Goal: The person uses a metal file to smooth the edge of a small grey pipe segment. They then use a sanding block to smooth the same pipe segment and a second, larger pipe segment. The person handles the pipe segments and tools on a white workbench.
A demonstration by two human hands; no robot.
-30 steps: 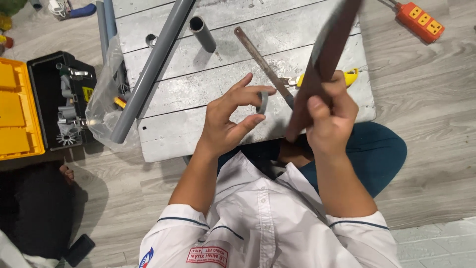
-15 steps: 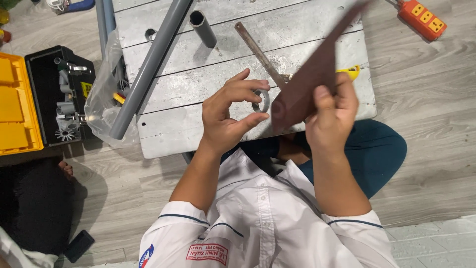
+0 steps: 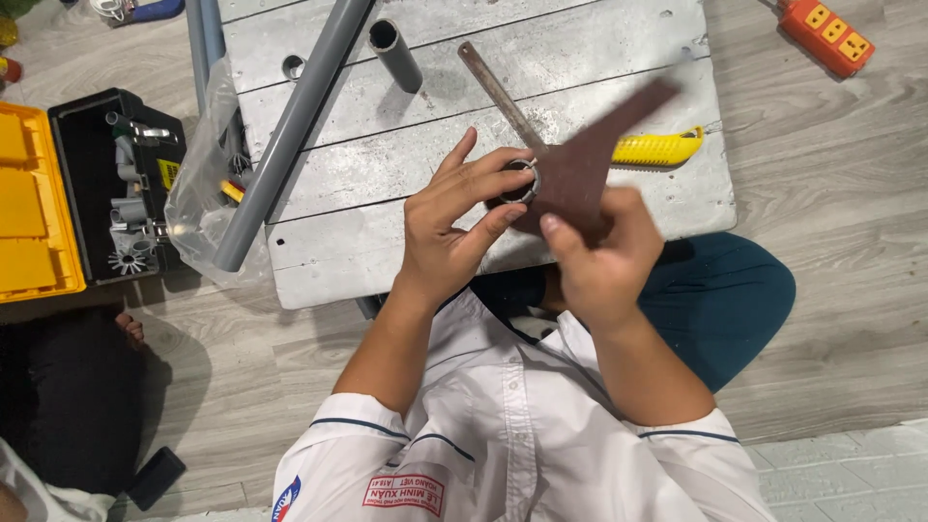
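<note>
Head view, looking down at a low grey-white plank bench set on a wood-grain floor.

Left hand: thumb and forefinger pinch a short dark pipe ring with a pale rim, the other fingers fanned out above it. Grip is pressed onto the ring. The ring sits over the near middle of the bench, just above the boards; I cannot tell whether it touches them.

Right hand: grip closed around the lower part of a flat dark-brown sheet, abrasive-paper-like, blurred. The sheet's edge meets the ring on its right side; its upper end points up and to the right.

On the bench behind the hands: a long rusty flat metal bar lying diagonally, its near end hidden by the ring and sheet; a short grey pipe stub; a long grey plastic pipe overhanging the bench's left edge; a yellow utility knife just right of the sheet.

On the floor: an open black and yellow toolbox at left with grey fittings inside, a clear plastic bag between it and the bench, and an orange power strip at upper right.
</note>
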